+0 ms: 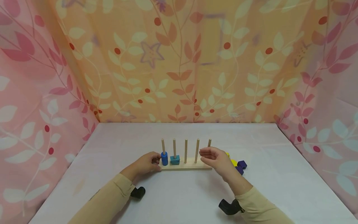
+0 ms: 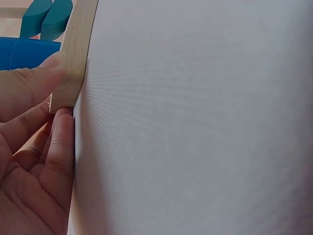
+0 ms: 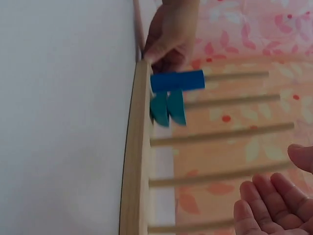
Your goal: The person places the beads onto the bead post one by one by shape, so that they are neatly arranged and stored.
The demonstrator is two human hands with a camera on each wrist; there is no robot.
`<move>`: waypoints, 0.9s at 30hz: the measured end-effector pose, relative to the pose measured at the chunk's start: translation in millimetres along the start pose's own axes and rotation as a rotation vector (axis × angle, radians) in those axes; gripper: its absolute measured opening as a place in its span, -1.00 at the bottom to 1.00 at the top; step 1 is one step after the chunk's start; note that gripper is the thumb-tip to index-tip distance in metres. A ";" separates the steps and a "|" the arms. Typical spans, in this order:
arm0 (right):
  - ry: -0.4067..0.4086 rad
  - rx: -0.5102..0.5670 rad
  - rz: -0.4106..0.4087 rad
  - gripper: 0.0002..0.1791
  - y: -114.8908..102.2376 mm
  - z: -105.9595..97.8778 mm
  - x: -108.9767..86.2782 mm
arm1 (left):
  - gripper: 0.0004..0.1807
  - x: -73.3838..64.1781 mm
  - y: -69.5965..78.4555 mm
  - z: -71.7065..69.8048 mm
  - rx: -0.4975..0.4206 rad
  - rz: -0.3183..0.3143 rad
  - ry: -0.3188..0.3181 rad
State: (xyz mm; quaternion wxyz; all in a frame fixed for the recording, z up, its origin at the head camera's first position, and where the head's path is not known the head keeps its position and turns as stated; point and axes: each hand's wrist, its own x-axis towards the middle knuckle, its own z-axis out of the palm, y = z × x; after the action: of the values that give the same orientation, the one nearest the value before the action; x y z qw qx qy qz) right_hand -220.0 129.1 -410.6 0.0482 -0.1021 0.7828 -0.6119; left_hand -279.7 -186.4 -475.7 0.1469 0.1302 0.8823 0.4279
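Note:
A wooden peg board [image 1: 185, 168] with a row of upright pegs stands on the white table. My left hand [image 1: 146, 162] grips its left end; the thumb [image 2: 46, 73] lies on the wood beside the blue cylinder and fingers curl round the end. Blue cylindrical beads [image 1: 164, 158] sit on the leftmost peg, with a seam between them. On the second peg are two stacked teal half-round beads [image 3: 168, 108]. The other pegs hold nothing. My right hand [image 1: 216, 157] hovers by the board's right end, palm turned inward, fingers loosely extended and holding nothing.
Beyond my right hand lie yellow beads [image 1: 233, 162] and purple beads [image 1: 241, 164] on the table [image 1: 134, 199], partly hidden by the hand. Floral curtains [image 1: 179, 62] close off the back and both sides. Black wrist devices [image 1: 230, 207] hang under both sleeves.

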 end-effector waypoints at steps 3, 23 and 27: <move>0.013 -0.020 0.000 -0.63 3.5 -16.7 -4.6 | -0.53 -0.2 0.5 -0.3 0.002 0.001 0.000; 0.087 -0.318 0.228 -0.77 43.9 -65.4 -20.3 | -0.50 -1.1 -0.6 1.4 0.018 0.018 0.004; 0.088 -0.358 0.243 -0.81 43.6 -63.4 -20.9 | -0.50 -1.4 -1.0 1.3 0.014 0.014 0.003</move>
State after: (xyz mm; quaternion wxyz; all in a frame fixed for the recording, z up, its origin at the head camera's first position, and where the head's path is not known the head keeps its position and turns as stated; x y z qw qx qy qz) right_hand -216.8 203.8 -438.2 0.0686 0.0130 0.8870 -0.4565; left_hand -278.1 -186.6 -477.0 0.1415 0.1368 0.8846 0.4229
